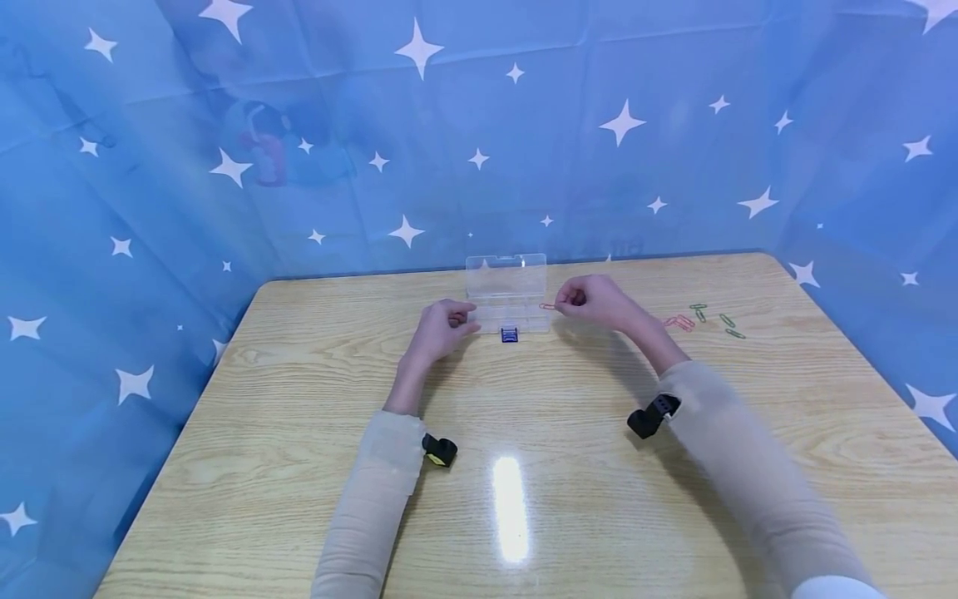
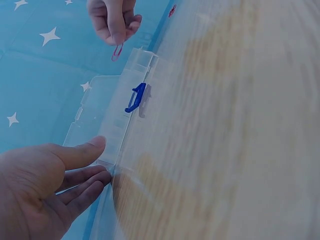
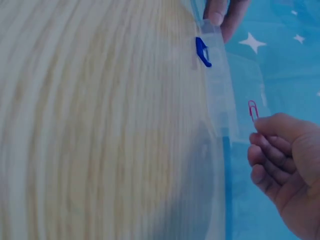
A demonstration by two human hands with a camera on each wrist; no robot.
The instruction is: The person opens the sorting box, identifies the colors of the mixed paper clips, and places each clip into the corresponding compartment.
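A clear plastic box [image 1: 490, 320] lies on the table with its transparent lid [image 1: 506, 276] raised at the back. A blue latch [image 1: 510, 334] hangs at its front edge. At the box's left end is my left hand [image 1: 440, 329], its thumb and fingers fairly straight and touching the end, as the left wrist view [image 2: 55, 180] shows. My right hand [image 1: 595, 301] pinches a red paper clip [image 3: 253, 110] between thumb and forefinger, above the box's right end. The clip points toward the box and does not touch it.
To the right on the wooden table [image 1: 299, 433], several red paper clips [image 1: 683, 323] lie beside several green paper clips [image 1: 728, 320]. A blue curtain with white stars [image 1: 419, 125] stands behind the table's back edge.
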